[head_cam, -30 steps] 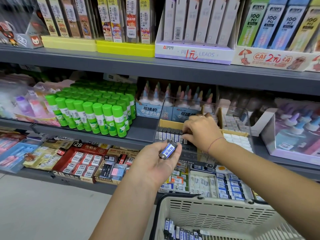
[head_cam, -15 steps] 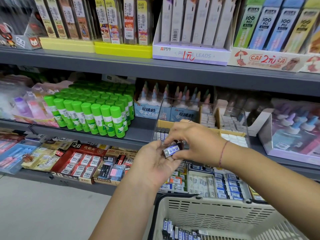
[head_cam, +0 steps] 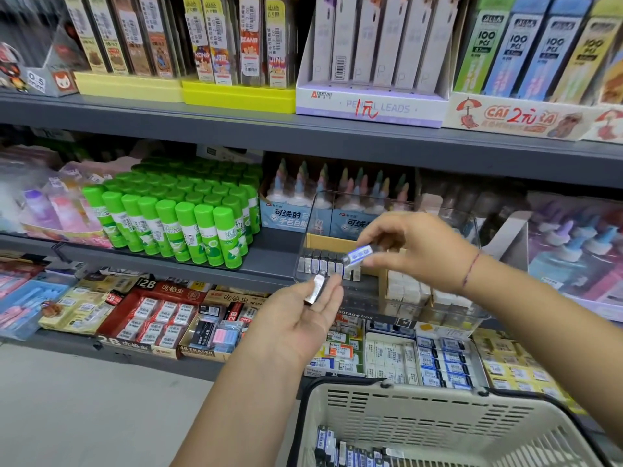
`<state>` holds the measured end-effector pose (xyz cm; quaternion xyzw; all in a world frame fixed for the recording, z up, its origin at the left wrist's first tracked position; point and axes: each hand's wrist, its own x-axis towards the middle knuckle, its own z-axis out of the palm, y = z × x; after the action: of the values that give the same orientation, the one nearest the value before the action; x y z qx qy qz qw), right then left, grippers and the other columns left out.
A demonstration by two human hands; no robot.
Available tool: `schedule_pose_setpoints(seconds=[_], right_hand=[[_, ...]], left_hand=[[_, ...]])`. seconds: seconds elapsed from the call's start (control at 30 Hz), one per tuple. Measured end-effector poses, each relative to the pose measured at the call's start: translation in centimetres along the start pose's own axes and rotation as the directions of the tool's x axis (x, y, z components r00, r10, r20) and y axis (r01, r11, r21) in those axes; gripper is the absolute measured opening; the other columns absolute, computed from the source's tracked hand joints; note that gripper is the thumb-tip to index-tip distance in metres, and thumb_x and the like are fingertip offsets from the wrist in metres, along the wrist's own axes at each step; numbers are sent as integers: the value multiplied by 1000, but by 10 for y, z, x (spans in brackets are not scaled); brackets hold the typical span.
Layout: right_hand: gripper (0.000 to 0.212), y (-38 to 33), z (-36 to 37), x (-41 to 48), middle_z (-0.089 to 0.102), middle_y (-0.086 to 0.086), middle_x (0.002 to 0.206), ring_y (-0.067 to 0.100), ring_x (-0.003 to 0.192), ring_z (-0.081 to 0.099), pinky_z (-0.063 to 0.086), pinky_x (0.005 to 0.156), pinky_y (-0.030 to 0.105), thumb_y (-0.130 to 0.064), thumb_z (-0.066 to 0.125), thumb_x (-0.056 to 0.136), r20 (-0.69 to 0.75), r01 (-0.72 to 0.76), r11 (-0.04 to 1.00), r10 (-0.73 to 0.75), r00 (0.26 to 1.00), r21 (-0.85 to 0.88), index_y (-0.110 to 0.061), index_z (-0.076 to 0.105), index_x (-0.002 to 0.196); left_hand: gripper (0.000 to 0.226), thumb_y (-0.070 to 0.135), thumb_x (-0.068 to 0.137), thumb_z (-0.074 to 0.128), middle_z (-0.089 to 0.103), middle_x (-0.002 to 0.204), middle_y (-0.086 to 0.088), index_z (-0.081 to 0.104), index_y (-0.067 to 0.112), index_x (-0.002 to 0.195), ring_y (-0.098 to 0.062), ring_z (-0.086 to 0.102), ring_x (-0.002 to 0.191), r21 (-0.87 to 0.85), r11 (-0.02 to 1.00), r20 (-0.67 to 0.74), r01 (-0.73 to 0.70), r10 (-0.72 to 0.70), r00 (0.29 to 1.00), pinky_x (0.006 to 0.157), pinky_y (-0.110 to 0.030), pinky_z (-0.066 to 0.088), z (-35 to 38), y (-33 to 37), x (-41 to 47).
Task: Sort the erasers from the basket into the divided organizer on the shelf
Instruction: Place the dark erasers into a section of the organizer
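Observation:
My right hand (head_cam: 416,251) pinches a blue-labelled eraser (head_cam: 359,255) between thumb and fingers, just in front of the clear divided organizer (head_cam: 473,230) on the middle shelf. A row of dark erasers (head_cam: 322,264) stands in the organizer's left section; white erasers (head_cam: 404,288) fill the section to the right. My left hand (head_cam: 303,318) is palm up below it and holds another small eraser (head_cam: 315,288) at its fingertips. The beige basket (head_cam: 421,409) at the bottom holds several more blue-labelled erasers (head_cam: 340,449).
Green glue sticks (head_cam: 175,217) stand left of the organizer on the same shelf. Boxes of erasers (head_cam: 151,315) line the lower shelf. Pencil-lead packs (head_cam: 371,45) fill the top shelf. Grey floor (head_cam: 84,399) lies at the lower left.
My right hand came back from the organizer, took a blue-labelled eraser out of my left hand and lifted it up and right. The left hand opened, with one eraser left in it.

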<state>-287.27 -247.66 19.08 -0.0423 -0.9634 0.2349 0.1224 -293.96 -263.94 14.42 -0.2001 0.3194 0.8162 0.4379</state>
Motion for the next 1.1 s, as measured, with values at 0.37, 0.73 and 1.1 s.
schedule_pose_setpoints(seconds=[0.37, 0.73, 1.1], right_hand=[[25, 42, 34, 34, 59, -3, 112, 20, 106, 55, 43, 88, 32, -28, 68, 84, 145, -25, 813, 134, 980, -582, -24, 62, 108], [12, 48, 51, 38, 59, -1, 103, 21, 98, 56, 30, 83, 28, -15, 59, 87, 162, 130, 729, -27, 986, -673, -22, 52, 93], [18, 5, 10, 10, 61, -12, 93, 2, 74, 56, 48, 76, 19, -19, 72, 83, 6, 71, 995, -72, 997, 70, -24, 68, 100]], left_hand=[[9, -4, 97, 45, 58, 118, -31, 50, -8, 103, -35, 64, 97, -30, 999, 13, 14, -14, 1000, 89, -43, 50, 0, 0, 0], [23, -4, 94, 51, 58, 119, -28, 51, -6, 117, -32, 68, 88, 6, 1000, 20, 17, -17, 1000, 71, -42, 52, -2, 0, 2], [24, 22, 86, 66, 74, 90, -13, 65, 2, 100, -17, 72, 77, 320, 940, 56, -115, 103, 993, 69, -27, 56, -2, -10, 3]])
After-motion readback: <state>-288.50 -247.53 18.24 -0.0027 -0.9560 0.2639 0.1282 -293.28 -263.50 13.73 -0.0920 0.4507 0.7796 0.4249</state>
